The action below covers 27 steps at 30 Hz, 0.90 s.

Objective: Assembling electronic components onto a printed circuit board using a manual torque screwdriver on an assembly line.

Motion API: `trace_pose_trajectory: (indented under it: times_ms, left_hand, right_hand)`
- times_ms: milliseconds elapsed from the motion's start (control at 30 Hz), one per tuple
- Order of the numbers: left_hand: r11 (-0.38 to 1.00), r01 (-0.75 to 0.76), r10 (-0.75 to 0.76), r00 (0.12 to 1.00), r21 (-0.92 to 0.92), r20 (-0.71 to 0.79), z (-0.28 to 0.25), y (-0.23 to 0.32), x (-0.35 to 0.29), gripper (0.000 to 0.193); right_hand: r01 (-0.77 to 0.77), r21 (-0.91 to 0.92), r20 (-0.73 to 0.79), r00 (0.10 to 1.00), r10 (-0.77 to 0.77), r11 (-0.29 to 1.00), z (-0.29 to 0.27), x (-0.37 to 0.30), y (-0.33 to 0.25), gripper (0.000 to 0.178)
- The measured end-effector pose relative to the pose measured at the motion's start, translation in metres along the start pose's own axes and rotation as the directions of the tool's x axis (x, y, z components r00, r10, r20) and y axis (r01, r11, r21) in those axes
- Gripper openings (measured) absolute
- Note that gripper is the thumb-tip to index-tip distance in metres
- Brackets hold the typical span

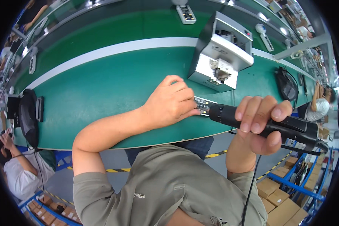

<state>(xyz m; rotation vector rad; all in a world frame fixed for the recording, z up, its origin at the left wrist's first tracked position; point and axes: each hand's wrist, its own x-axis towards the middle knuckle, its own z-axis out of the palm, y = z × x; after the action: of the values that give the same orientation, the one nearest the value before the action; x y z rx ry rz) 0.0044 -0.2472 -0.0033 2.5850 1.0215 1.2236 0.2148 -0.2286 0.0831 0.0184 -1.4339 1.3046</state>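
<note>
My right hand (263, 124) is wrapped round a black corded electric screwdriver (226, 114), held nearly level with its nose to the left. Its cable leaves the back end at the right. That nose is over a small white-edged circuit board (202, 102); whether the bit touches it cannot be seen. My left hand (173, 100) has its fingers closed on the board's left end, covering that part. Just behind the board stands a grey and silver screw feeder (223, 56) with a metal mechanism on its front.
The green worktop (101, 98) ends in a front edge close to my body. Beyond a white strip (128, 47), a green belt carries white handheld units (186, 14). Black devices (28, 116) stand at left and right (287, 83). People (24, 173) sit at both sides; cardboard boxes (280, 190) fill racks below.
</note>
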Motion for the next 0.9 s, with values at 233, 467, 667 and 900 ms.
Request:
trace_pose_trajectory:
  times_ms: [233,467,667,900]
  left_hand:
    - [0.997,-0.048,0.049,0.999,0.060,-0.024,0.007,0.001,-0.004,0.013]
    - [0.998,-0.056,0.056,0.998,-0.024,-0.019,0.002,0.004,0.000,0.013]
    - [0.996,-0.080,0.078,0.996,-0.038,-0.047,0.000,0.006,0.000,0.016]
    - [0.998,-0.063,0.062,0.998,-0.014,-0.027,0.002,0.006,-0.007,0.019]
  right_hand:
    - [0.024,-0.062,0.046,0.999,-0.021,0.998,0.002,-0.002,-0.003,0.030]
    - [0.014,-0.049,0.063,0.998,-0.011,0.999,0.004,-0.002,-0.002,0.030]
    - [-0.002,-0.052,0.051,0.999,0.005,0.999,0.009,-0.006,-0.003,0.030]
    - [0.012,-0.102,0.027,1.000,-0.010,0.995,0.013,-0.007,-0.005,0.029]
